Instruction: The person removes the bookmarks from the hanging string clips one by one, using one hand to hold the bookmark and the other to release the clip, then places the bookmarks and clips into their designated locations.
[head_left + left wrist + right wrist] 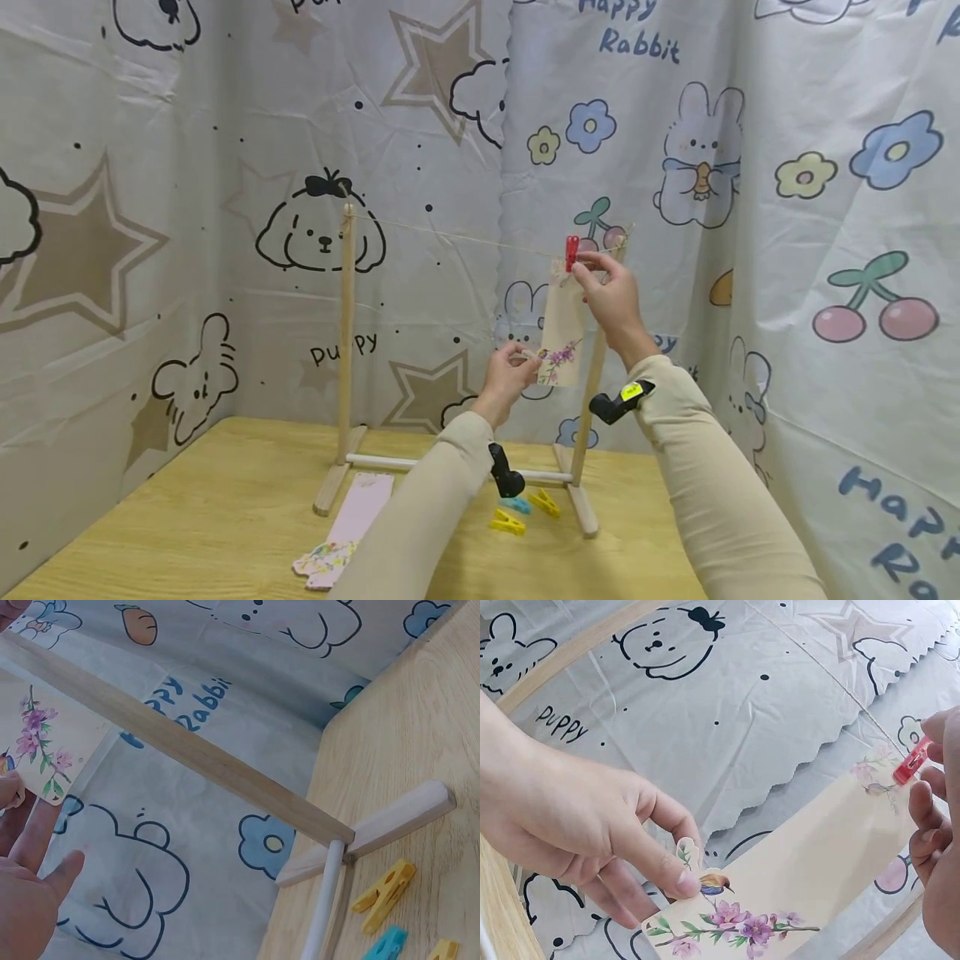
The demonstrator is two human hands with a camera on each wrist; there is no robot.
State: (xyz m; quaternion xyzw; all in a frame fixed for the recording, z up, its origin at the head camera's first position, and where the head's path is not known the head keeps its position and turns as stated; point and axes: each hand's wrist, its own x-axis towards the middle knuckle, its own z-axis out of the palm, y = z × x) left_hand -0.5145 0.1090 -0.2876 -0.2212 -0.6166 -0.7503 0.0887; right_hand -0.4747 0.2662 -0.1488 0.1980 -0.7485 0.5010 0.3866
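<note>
A cream bookmark card [561,323] printed with purple blossoms and a bird hangs at the right end of a thin string [465,239]. My left hand [512,380] pinches its lower left edge between thumb and fingers, by the bird [715,883]. Up at the card's top, a red clothespin [572,252] is at the string. The fingers of my right hand [617,307] grip this clothespin. In the right wrist view the clothespin [910,762] overlaps the card's top edge; whether it bites the string too, I cannot tell.
The string runs between a left wooden post [347,333] and a right post [592,392], joined below by a white rod [382,461]. On the table [225,517] lie pink floral cards [360,508], yellow clothespins [507,522] and a blue clothespin [516,504]. Printed curtains surround it.
</note>
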